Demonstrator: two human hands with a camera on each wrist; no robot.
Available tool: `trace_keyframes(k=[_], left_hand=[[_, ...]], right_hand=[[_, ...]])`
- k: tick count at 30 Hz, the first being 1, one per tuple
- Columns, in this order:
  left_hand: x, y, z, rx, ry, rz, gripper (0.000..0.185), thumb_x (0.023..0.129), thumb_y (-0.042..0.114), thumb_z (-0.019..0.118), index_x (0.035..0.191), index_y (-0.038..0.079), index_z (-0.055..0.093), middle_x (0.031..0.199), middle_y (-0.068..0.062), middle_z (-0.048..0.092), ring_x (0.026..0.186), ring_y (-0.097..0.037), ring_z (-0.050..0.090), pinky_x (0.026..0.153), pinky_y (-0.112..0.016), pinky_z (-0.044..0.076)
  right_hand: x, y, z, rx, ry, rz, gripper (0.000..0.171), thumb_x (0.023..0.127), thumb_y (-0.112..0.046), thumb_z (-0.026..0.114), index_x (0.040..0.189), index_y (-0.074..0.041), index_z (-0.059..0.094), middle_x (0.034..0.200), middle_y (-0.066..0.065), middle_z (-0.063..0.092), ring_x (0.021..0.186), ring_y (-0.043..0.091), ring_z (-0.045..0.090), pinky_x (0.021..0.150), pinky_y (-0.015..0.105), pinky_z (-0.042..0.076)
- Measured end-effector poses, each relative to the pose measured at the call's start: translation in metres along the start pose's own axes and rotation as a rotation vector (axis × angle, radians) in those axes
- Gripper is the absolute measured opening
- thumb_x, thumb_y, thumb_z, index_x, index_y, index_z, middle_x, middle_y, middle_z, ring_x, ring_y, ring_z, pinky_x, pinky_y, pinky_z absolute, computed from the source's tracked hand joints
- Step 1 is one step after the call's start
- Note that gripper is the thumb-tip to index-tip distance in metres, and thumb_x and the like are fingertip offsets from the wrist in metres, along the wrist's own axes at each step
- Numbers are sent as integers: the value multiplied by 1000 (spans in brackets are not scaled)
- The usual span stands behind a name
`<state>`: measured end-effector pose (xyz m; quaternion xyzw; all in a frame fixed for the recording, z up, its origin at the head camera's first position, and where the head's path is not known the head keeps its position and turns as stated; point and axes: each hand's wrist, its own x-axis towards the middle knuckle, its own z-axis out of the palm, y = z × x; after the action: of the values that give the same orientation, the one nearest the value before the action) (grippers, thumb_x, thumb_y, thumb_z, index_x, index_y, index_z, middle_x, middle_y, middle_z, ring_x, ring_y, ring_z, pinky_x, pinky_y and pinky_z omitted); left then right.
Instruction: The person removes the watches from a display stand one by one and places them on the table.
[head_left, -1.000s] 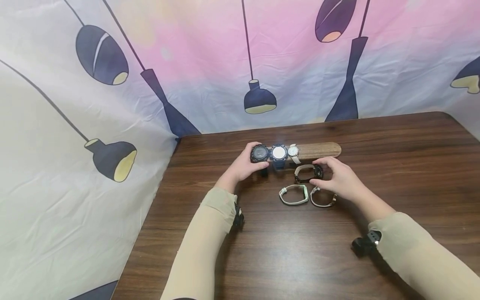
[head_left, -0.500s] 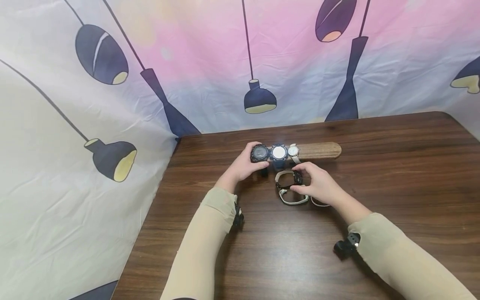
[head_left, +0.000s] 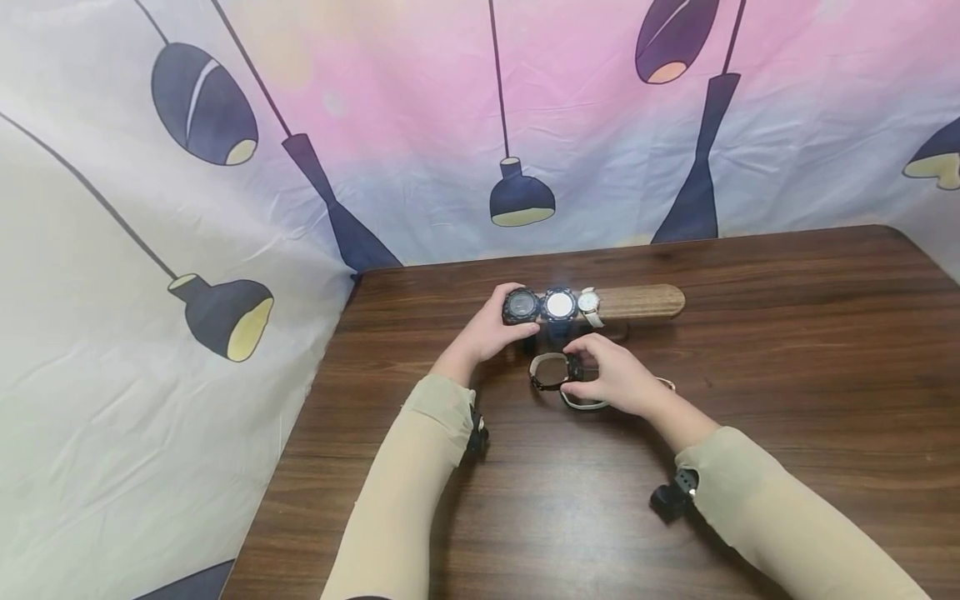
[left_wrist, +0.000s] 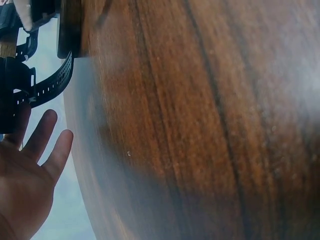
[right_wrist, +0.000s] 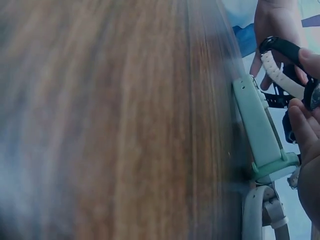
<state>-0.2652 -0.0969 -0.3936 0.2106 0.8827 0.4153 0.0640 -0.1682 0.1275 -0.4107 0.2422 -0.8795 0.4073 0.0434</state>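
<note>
In the head view my left hand [head_left: 483, 333] holds a black digital watch [head_left: 521, 306] at the left end of a wooden watch stand [head_left: 641, 302], thumb and fingers on either side. In the left wrist view its perforated strap [left_wrist: 55, 82] hangs above the spread fingers. My right hand [head_left: 618, 379] pinches another black wristwatch [head_left: 573, 368] by its case, in front of the stand. This watch's strap forms a closed loop, pale on the inside [right_wrist: 280, 77]. On the stand sit a blue watch [head_left: 559, 305] with a glaring face and a small white-strapped watch [head_left: 588, 300].
Below the right hand a mint-green band [right_wrist: 257, 120] lies on the brown wooden table [head_left: 525, 500]. Beside it is a white-strapped watch [right_wrist: 253, 212], mostly hidden by the hand in the head view. A patterned cloth [head_left: 420, 125] hangs behind the table.
My right hand has moved left and slightly nearer, carrying the black wristwatch from the right of the mint-green band to its left. My left hand stays on its watch.
</note>
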Motion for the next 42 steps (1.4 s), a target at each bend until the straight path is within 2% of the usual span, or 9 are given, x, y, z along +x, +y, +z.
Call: trace_keyframes(k=[4,7,13,24,37,42], left_hand=[[0,0,0,-5,-2,4,68,83,36,72,136,22,32,128,-6,47,113,-19,50,96,-39,39],[0,1,-1,-8,-10,7,68,83,36,71,136,21,31,128,-6,47,112,-19,51,96,-38,40],[1,3,-1,-3,-9,12,68,83,36,72,136,21,32,127,-5,48,111,-18,51,96,-38,40],[2,1,-1,7,-14,10,69,83,37,71,137,21,31,129,-5,46,113,-18,50,97,-38,39],[1,0,-1,-9,-14,8,69,83,37,71,137,22,31,129,-5,46,113,-18,50,97,-38,38],[2,-1,-1,-2,-13,8,70,83,38,71,137,22,30,129,-5,46,113,-18,50,97,-38,38]], right_hand=[[3,-3,2,-48,-24,-10,50,73,-25,81,114,-5,59,108,6,59,98,22,59,85,40,47],[5,-5,3,-120,-33,-41,50,73,-29,81,113,-7,61,107,5,60,100,23,54,88,43,42],[9,-5,7,-210,-15,-88,51,70,-36,81,110,-9,64,107,4,64,102,25,50,87,44,34],[13,-12,10,-299,-71,-18,51,69,-43,81,109,-15,65,106,-1,66,95,19,47,74,39,29],[18,-14,20,-349,-128,-1,50,69,-43,80,109,-16,66,106,-1,66,94,18,45,75,39,28],[17,-16,21,-360,-138,-5,49,69,-43,80,108,-17,66,104,-6,65,94,18,45,76,39,28]])
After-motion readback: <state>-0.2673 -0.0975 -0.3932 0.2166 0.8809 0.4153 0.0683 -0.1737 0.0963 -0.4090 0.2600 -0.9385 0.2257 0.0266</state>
